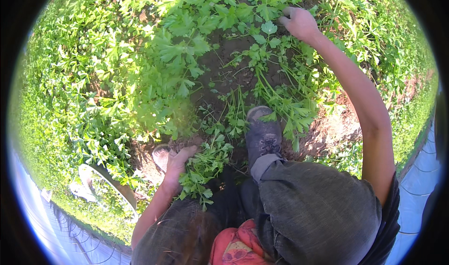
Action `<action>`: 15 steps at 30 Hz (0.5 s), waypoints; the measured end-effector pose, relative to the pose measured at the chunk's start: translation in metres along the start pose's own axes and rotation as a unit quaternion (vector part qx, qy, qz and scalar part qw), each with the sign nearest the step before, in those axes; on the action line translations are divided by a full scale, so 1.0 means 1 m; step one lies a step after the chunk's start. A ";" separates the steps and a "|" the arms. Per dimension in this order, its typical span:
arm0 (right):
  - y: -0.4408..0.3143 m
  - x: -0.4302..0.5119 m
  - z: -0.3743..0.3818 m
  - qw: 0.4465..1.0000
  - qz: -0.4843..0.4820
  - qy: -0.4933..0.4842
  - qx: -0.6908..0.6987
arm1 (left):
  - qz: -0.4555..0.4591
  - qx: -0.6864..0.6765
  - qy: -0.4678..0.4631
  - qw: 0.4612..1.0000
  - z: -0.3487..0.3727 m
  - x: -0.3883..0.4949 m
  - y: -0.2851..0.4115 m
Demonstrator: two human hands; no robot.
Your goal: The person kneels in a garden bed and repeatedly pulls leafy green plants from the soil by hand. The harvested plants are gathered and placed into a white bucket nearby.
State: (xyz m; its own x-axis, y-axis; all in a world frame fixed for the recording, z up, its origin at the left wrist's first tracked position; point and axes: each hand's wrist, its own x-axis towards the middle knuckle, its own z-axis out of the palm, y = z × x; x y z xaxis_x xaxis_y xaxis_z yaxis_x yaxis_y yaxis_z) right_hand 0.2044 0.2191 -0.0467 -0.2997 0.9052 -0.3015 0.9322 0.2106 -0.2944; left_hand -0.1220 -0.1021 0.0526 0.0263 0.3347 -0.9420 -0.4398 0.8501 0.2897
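My left hand (177, 163) is closed around a bunch of pulled green seedlings (210, 156) with lobed, celery-like leaves. Brown, soil-covered roots (186, 141) stick out past the thumb, and the leaves hang towards my knees. At the end of my outstretched arm, my right hand (302, 24) pinches a leafy plant (268, 9) in the bed; the leaves partly hide its fingertips. Between the hands lie dark bare soil (221, 61) and loose, leaning seedlings (272, 89).
My dark laced shoe (265, 135) is planted beside the loose seedlings, and part of my other shoe (161, 157) shows by my left hand. Dense plants (105, 65) spread left and right. A pale, curved-rimmed object (112, 184) stands at lower left. Whitish sheeting (421, 181) borders the bed.
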 end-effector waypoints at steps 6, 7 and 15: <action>-0.139 -0.082 -0.016 0.962 -0.189 -0.023 0.196 | -0.011 -0.038 -0.088 0.995 0.012 -0.007 0.022; -0.156 -0.102 -0.005 0.938 -0.302 0.010 0.172 | -0.007 -0.063 -0.100 0.993 0.018 -0.004 0.025; -0.194 -0.122 -0.005 0.883 -0.345 -0.215 0.232 | -0.027 -0.157 -0.102 0.982 0.010 0.018 0.032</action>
State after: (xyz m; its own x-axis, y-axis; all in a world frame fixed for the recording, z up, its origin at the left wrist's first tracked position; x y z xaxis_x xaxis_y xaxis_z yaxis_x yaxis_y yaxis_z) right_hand 0.0608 0.0695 0.0516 -0.9071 0.3748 -0.1917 0.3427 0.3929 -0.8533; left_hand -0.1265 -0.0651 0.0463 0.2224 0.3945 -0.8916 -0.6869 0.7124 0.1438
